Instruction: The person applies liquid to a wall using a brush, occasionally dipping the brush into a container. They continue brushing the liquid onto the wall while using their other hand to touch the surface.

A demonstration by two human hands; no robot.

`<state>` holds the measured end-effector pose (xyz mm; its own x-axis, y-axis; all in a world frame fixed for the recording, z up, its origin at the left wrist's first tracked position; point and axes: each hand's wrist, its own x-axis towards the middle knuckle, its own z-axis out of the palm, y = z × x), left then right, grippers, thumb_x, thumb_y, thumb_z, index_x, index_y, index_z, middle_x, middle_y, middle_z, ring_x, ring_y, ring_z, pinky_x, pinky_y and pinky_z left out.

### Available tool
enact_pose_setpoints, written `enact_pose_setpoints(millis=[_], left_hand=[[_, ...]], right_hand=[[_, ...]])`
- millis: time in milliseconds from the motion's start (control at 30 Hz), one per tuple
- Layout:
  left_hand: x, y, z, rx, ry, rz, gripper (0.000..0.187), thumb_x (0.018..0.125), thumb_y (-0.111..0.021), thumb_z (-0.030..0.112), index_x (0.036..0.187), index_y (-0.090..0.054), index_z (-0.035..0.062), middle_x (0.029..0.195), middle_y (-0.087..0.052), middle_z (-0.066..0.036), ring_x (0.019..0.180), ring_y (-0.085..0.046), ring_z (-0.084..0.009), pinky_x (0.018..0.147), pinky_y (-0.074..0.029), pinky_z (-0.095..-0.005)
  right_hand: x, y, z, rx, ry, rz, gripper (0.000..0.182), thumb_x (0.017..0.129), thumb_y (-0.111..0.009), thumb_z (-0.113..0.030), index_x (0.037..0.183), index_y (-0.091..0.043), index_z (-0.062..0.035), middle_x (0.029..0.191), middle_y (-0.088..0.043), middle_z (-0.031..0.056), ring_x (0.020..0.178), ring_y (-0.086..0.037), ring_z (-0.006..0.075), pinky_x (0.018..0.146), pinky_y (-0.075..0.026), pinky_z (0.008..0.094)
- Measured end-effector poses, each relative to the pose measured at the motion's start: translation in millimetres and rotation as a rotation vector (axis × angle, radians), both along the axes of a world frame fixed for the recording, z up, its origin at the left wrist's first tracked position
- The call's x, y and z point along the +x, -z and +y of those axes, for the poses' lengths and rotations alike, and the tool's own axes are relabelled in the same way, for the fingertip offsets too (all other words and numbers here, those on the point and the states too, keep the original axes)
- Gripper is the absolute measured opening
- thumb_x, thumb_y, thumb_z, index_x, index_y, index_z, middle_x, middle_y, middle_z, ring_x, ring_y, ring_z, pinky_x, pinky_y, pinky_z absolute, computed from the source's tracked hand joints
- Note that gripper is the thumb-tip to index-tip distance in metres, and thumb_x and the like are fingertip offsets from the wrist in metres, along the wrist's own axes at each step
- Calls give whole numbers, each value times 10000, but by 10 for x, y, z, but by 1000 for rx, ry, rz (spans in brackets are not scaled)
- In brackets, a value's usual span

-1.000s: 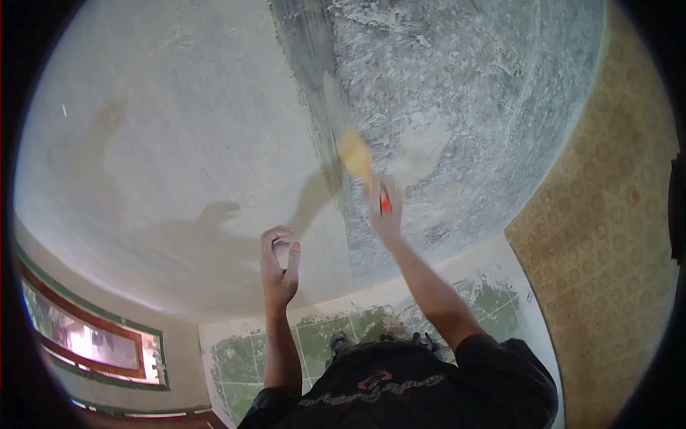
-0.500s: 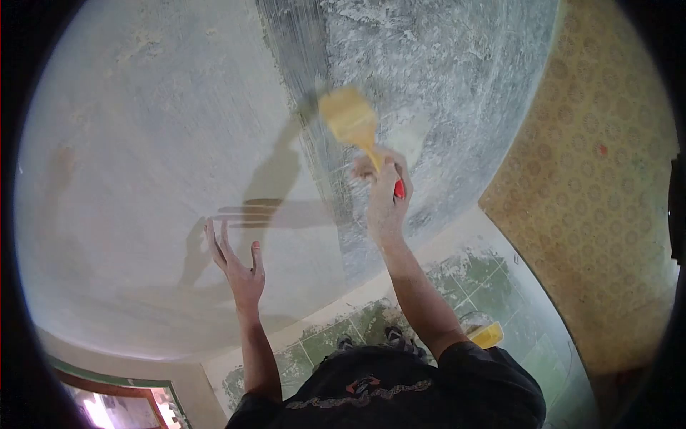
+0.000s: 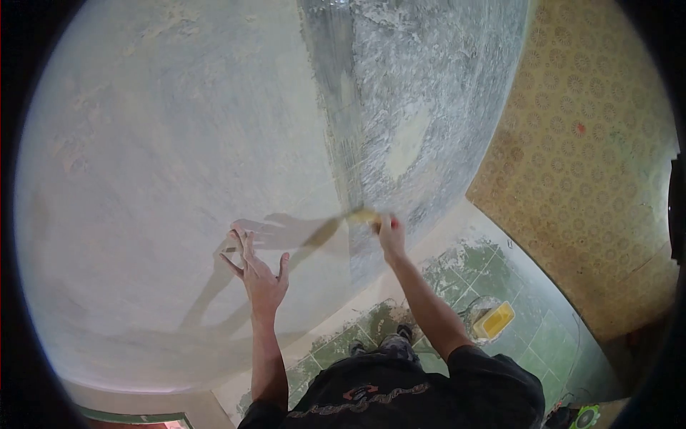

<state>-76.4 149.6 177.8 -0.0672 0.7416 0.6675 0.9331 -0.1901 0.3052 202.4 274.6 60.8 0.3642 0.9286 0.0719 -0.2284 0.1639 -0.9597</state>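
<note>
While my right hand (image 3: 390, 239) pinches the blurred yellow tool (image 3: 363, 215) at the dark strip (image 3: 337, 93), I judge uneven pressure could gouge the wall (image 3: 179, 164); my left hand (image 3: 265, 289), fingers spread, might smudge its pale side, though I can't tell contact.

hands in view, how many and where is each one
2. The left hand is raised, fingers spread, in front of the pale wall; the right hand grips a blurred yellow tool near the dark strip. Neither is fully hidden.
</note>
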Motion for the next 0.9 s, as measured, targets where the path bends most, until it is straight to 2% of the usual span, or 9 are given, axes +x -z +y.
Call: enact_pose_setpoints(millis=[100, 200, 333, 400, 500, 667, 767, 867, 900], left_hand=[[-60, -3, 16, -23, 44, 7, 853, 894, -753, 252, 1528, -253, -21, 1664, -182, -308, 1583, -107, -401, 1219, 60, -656], [-67, 13, -6, -71, 39, -5, 850, 891, -752, 258, 1523, -260, -28, 1664, -192, -301, 1581, -109, -405, 1214, 62, -666], [-103, -7, -18, -54, 63, 8, 877, 896, -752, 257, 1532, -233, -50, 1634, -263, -282, 1577, -122, -413, 1205, 76, -673], [-123, 19, -15, -57, 85, 15, 890, 906, -751, 240, 1542, -208, -63, 1601, -336, -270, 1575, -128, -420, 1203, 85, -670], [-176, 76, -18, -81, 83, 8, 861, 914, -724, 294, 1535, -234, -47, 1642, -249, -304, 1581, -128, -389, 1200, 82, -691], [-113, 77, -8, -44, 76, 3, 859, 909, -729, 280, 1530, -248, -66, 1567, -379, -314, 1580, -136, -383, 1199, 91, -695], [-147, 89, 1, -34, 68, 16, 868, 912, -729, 292, 1542, -239, -50, 1568, -387, -303, 1580, -138, -379, 1198, 98, -694], [-164, 75, -14, -85, 78, -1, 887, 912, -729, 296, 1559, -213, -24, 1604, -343, -282, 1579, -145, -376, 1199, 105, -692], [-159, 70, -11, -89, 78, 1, 887, 912, -729, 296, 1559, -213, -24, 1604, -343, -282, 1579, -145, -376, 1199, 105, -692]], right_hand=[[-7, -1568, 36, 364, 40, 69, 292, 1057, -488, -278, 943, -653, -66, 748, -602, 5, 661, -526, 96, 608, -406, 278], [-58, -2557, -87, 731, 67, 215, 280, 1069, -481, -276, 1031, -638, -47, 821, -612, 42, 707, -528, 121, 655, -415, 294], [-175, -2340, 52, 734, 59, 192, 295, 1068, -495, -316, 1043, -631, -55, 841, -601, 41, 725, -525, 125, 667, -411, 287], [-283, -1661, 133, 482, 16, 259, 284, 1058, -505, -323, 1039, -629, -69, 826, -582, 25, 724, -520, 114, 658, -404, 282], [-385, -649, -122, 271, 165, 383, 266, 1040, -505, -294, 986, -640, -71, 752, -555, 2, 663, -497, 93, 614, -387, 263], [-193, 50, -283, -18, 189, 148, 233, 1020, -531, -218, 932, -680, -61, 720, -601, 4, 604, -511, 82, 566, -398, 248], [-160, -394, -112, 26, 55, -16, 263, 1025, -517, -213, 905, -694, -61, 729, -614, -7, 622, -535, 72, 572, -422, 255], [-110, -1611, 49, 286, 63, -168, 293, 1040, -495, -214, 877, -692, -70, 736, -601, -20, 652, -521, 56, 579, -404, 251], [-140, -2074, 82, 479, 68, -22, 303, 1041, -498, -224, 864, -690, -70, 758, -609, -24, 684, -523, 56, 602, -399, 252]])
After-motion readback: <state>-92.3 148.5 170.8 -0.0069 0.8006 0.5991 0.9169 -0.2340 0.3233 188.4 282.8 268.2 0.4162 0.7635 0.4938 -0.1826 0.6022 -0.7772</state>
